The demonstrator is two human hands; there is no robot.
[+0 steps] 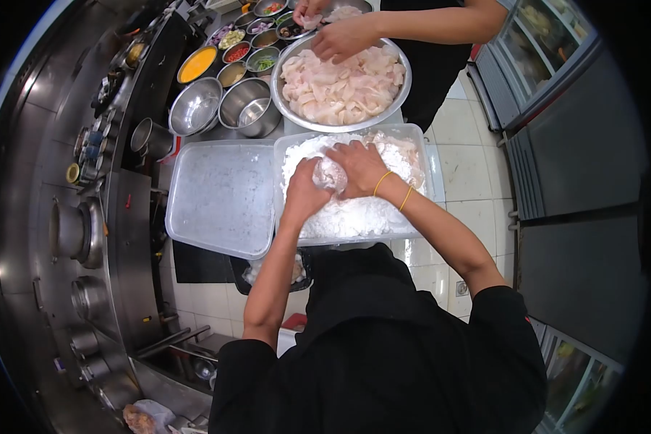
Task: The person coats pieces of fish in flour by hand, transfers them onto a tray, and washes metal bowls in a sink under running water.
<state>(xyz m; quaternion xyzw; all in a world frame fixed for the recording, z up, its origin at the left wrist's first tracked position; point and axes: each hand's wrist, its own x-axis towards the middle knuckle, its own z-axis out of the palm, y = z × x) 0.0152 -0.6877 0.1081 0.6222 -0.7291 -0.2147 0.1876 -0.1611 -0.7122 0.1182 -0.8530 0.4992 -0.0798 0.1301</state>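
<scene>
Powder-coated lump between left hand and right hand, over powder-filled tub

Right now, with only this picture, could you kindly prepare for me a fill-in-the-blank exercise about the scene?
A powdery lump is between the person's own two ____.
Yellow bands circle the person's own ____ arm.
The powder in the tub is coloured ____.
The bowl of pale slices lies ____ from the camera than the tub.

Missing words: hands; right; white; farther.

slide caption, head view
Left hand and right hand around a pale powdery lump over a translucent rectangular plastic tub of white powder
</scene>
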